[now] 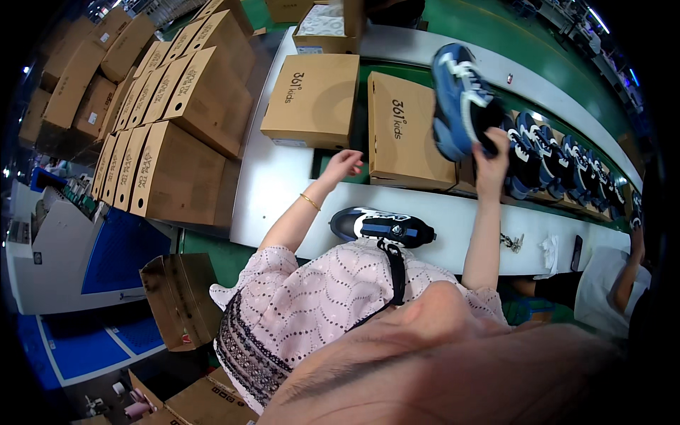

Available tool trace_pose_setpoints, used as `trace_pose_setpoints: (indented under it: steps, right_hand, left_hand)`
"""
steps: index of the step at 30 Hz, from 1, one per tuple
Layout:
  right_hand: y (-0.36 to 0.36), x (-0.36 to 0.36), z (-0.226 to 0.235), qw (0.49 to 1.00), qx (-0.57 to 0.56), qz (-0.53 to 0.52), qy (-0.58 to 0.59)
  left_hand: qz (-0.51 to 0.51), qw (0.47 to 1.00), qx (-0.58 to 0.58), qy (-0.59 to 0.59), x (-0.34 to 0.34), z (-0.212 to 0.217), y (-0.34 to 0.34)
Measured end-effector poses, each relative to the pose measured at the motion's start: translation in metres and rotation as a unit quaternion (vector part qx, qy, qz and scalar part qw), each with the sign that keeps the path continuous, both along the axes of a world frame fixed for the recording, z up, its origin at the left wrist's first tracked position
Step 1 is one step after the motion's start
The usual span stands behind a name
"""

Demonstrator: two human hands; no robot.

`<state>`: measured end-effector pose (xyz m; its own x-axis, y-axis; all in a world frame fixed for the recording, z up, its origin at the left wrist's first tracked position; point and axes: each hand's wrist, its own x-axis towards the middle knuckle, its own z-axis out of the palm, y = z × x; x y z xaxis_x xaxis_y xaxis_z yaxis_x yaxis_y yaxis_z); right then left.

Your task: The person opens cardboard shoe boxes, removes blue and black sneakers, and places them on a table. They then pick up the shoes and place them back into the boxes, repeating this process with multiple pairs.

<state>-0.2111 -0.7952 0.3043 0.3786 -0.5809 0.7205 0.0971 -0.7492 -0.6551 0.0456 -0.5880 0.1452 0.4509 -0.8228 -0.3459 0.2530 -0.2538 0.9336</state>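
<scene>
My right hand (491, 157) grips a blue sneaker (455, 99) with white and black parts by its heel end, holding it up over the right side of a closed brown shoebox (398, 134). Loosely curled, my left hand (343, 164) is near the gap between that box and another closed shoebox (312, 99); nothing shows in its fingers. A second sneaker (382, 227), dark blue, black and white, rests on the white table edge (304, 248) just in front of me.
Several similar sneakers (545, 152) stand in a row on boxes at right. An open box with patterned paper (322, 21) is at the far end. Stacked cartons (191, 106) rise at left. Keys (511, 243), white tissue (549, 251) and a phone (576, 253) lie near another person (609, 287).
</scene>
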Motion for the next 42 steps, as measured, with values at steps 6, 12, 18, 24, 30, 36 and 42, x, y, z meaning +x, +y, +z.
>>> trace_pose_setpoints:
  steps: [6,12,18,24,30,36,42]
  right_hand:
    - [0.038,0.037,-0.057,0.962,0.112,0.065,0.242]
    - [0.078,-0.040,-0.064,0.865,0.064,0.211,0.450]
    - [0.121,-0.068,-0.083,0.821,-0.002,0.128,0.556]
    - [0.131,-0.074,-0.094,0.874,0.156,0.111,0.446]
    - [0.096,-0.123,-0.056,0.945,0.115,-0.051,0.302]
    - [0.045,-0.101,-0.051,0.930,0.188,-0.250,0.192]
    - [0.039,-0.031,-0.061,0.898,-0.040,-0.256,0.355]
  left_hand:
    - [0.282,0.936,-0.023,0.210,0.054,-0.020,0.029]
    - [0.406,0.873,-0.060,0.265,0.112,-0.045,0.027]
    - [0.428,0.876,-0.101,0.198,0.073,-0.016,0.000]
    - [0.354,0.921,-0.122,0.104,0.018,-0.020,0.027]
    - [0.310,0.944,-0.057,0.094,-0.014,-0.044,0.019]
    - [0.264,0.948,-0.132,0.119,-0.017,-0.037,-0.001]
    - [0.139,0.970,-0.200,0.012,-0.036,-0.001,0.012]
